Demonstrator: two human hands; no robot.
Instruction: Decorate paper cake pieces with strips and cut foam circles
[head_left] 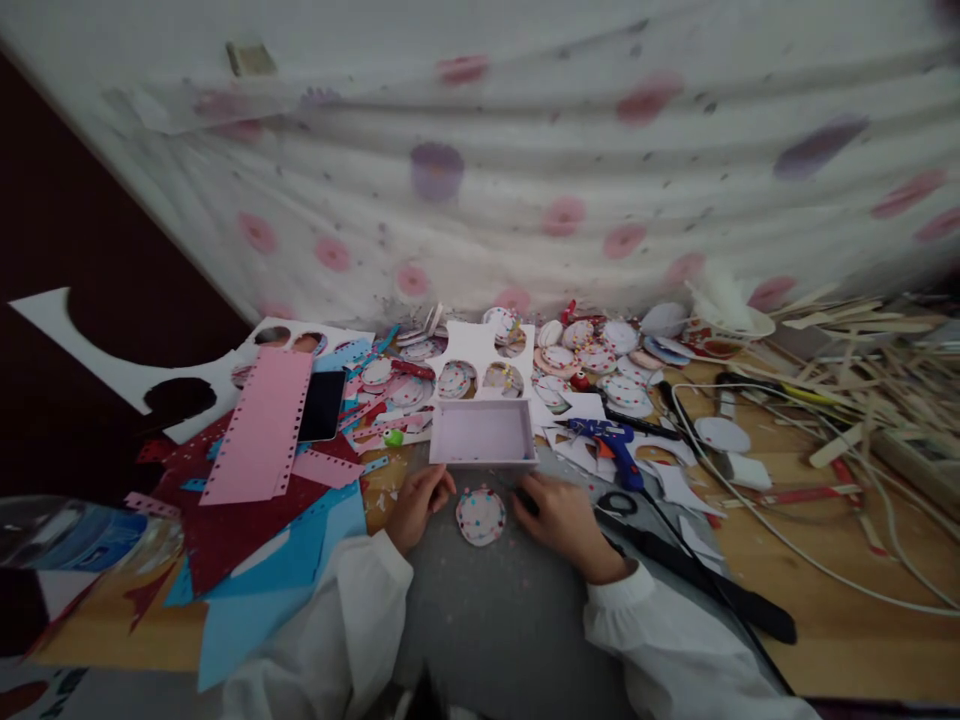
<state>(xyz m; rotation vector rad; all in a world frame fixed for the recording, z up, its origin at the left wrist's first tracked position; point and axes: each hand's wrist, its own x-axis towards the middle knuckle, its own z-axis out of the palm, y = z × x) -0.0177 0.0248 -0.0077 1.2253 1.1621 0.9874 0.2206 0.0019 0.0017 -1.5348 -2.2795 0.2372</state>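
A round white disc (481, 516) with small coloured dots, mostly near its rim, lies flat on the grey mat (487, 620) between my hands. My left hand (415, 505) is at its left, fingers curled and pinched together. Whatever may be in that pinch is hidden or too small to see. On the other side, my right hand (566, 518) closes on a dark slender tool (527, 500) pointing toward the disc; its kind is unclear. Just beyond both hands stands a shallow pale box (484, 435) with little coloured specks inside.
Behind the box lie white card with round cut-outs (489, 345) and piles of dotted discs (592, 355). A blue glue gun (611, 445) and cables lie right, near wooden sticks (877, 370). Pink punched card (259, 425), a phone (321, 405) and a plastic bottle (75, 530) are left.
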